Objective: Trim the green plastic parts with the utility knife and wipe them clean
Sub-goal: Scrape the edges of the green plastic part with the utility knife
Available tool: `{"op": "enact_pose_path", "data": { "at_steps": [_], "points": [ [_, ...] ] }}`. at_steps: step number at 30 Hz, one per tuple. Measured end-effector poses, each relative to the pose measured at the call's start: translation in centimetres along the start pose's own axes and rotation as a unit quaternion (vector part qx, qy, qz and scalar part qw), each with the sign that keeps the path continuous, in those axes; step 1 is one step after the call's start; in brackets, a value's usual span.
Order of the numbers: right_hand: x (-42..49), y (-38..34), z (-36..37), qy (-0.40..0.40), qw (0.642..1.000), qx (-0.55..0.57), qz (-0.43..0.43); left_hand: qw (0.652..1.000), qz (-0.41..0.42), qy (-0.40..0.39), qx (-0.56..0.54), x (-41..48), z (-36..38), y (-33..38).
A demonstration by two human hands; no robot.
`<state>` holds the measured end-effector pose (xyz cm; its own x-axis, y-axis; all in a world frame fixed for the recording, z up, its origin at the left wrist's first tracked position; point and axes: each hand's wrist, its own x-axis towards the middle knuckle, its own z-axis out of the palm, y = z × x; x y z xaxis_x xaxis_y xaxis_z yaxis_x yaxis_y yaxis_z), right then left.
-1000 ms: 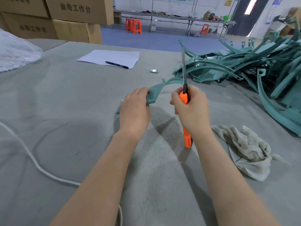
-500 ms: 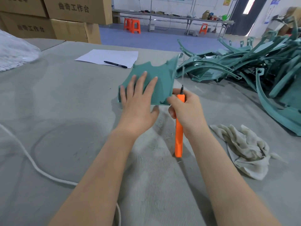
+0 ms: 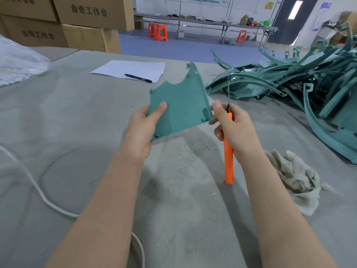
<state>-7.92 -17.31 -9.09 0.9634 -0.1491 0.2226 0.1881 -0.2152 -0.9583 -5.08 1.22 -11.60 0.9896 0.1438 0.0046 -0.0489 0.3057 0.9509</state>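
Green job, looks barely started tbh: gripping one part (image 3: pixel 179 105) in left fingers (image 3: pixel 159 110), utility knife (image 3: pixel 229 163) in right fingers (image 3: pixel 216 110), with pile (image 3: pixel 289 80) and rag (image 3: pixel 293 176) to go.

One held green part (image 3: pixel 181 105), one utility knife (image 3: pixel 229 161), one rag (image 3: pixel 293 176), one pen (image 3: pixel 138 77), one paper sheet (image 3: pixel 123 69), three stools (image 3: pixel 161 32).

Both bare forearms reach forward from the bottom edge, drawing slightly together. The left grip (image 3: pixel 142 128) pinches the green plastic part (image 3: pixel 181 105) at its left edge, thumb laid flat on the near face, fingers hidden behind. The right grip (image 3: pixel 234 130) is curled round the orange utility knife (image 3: pixel 229 165), blade end up and handle hanging below the palm, while its thumb and forefinger meet the part's lower right corner.
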Motion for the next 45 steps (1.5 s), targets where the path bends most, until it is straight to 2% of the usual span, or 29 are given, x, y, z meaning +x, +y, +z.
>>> {"op": "enact_pose_path", "data": {
  "at_steps": [4, 6, 9, 18, 29, 33, 35, 37, 39, 42, 45],
  "points": [
    [0.5, 0.7, -0.3, 0.103, 0.980, -0.164, -0.052, 0.997, 0.020, 0.065, -0.018, 0.1, -0.1, 0.1],
    [0.6, 1.2, -0.2, 0.113, 0.960, -0.242, -0.080, 0.996, 0.027, 0.083, -0.014, 0.1, -0.2, 0.1],
    [0.6, 1.6, 0.2, 0.112, 0.946, -0.285, -0.107, 0.996, 0.023, 0.089, -0.005, 0.1, -0.3, 0.1],
    [0.5, 1.9, 0.8, 0.078, 0.956, -0.264, -0.103, 0.995, 0.017, 0.089, -0.036, -0.2, 0.3, 0.4],
    [0.2, 1.8, 1.5, 0.064, 0.962, -0.245, -0.106, 0.994, 0.026, 0.101, -0.023, -0.1, 0.0, 0.3],
    [0.2, 1.3, 0.9, 0.006, 0.983, -0.172, -0.066, 0.994, 0.037, 0.097, -0.029, 0.0, -0.1, 0.4],
    [0.0, 1.0, 0.8, -0.050, 0.990, -0.124, -0.046, 0.994, 0.046, 0.098, -0.017, 0.0, 0.0, 0.3],
    [-0.5, 0.8, 1.1, -0.122, 0.987, -0.097, -0.043, 0.994, 0.045, 0.096, -0.006, 0.0, 0.1, 0.2],
    [-0.7, 0.7, 1.5, -0.142, 0.984, -0.098, -0.051, 0.995, 0.035, 0.089, -0.016, 0.0, 0.0, 0.2],
    [-0.2, 0.7, 1.3, -0.034, 0.989, -0.127, -0.064, 0.994, 0.045, 0.093, -0.014, 0.0, -0.2, 0.3],
    [0.4, 1.0, 0.6, 0.064, 0.978, -0.184, -0.079, 0.994, 0.043, 0.099, -0.026, 0.0, -0.2, 0.3]
  ]
}}
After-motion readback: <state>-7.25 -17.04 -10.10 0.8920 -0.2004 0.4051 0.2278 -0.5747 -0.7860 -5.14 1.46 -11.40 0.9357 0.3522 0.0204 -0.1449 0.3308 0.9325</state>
